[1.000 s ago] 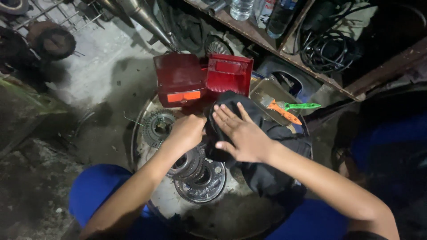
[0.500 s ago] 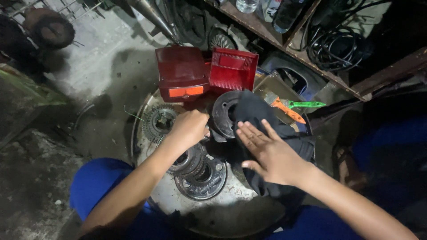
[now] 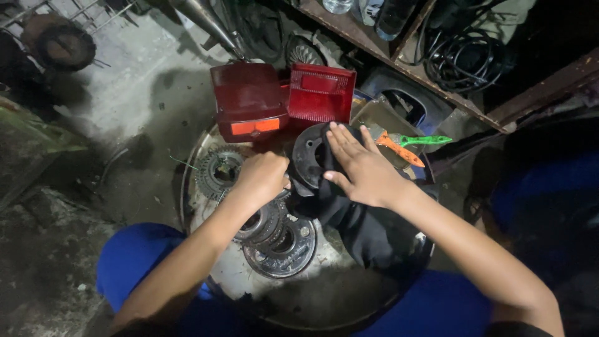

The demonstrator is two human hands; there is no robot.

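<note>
My left hand (image 3: 263, 176) grips the left edge of a round black metal disc (image 3: 309, 156) with a centre hole, held tilted above a large round metal tray (image 3: 249, 281). A black cloth (image 3: 365, 228) lies against the disc's right side, and my right hand (image 3: 362, 165) presses on it flat with fingers spread. The cloth hangs down over the tray toward my lap. Below my left hand sit stacked ring-shaped clutch parts (image 3: 277, 240).
A toothed gear (image 3: 217, 171) lies on the tray's left. Two red lamp housings (image 3: 281, 100) stand behind the tray. An orange and green handled tool (image 3: 409, 145) lies at the right. A shelf with bottles and coiled black cable (image 3: 465, 53) runs along the back.
My right hand moved back up onto the disc and now presses the cloth against it. The left hand keeps its grip on the disc's edge.
</note>
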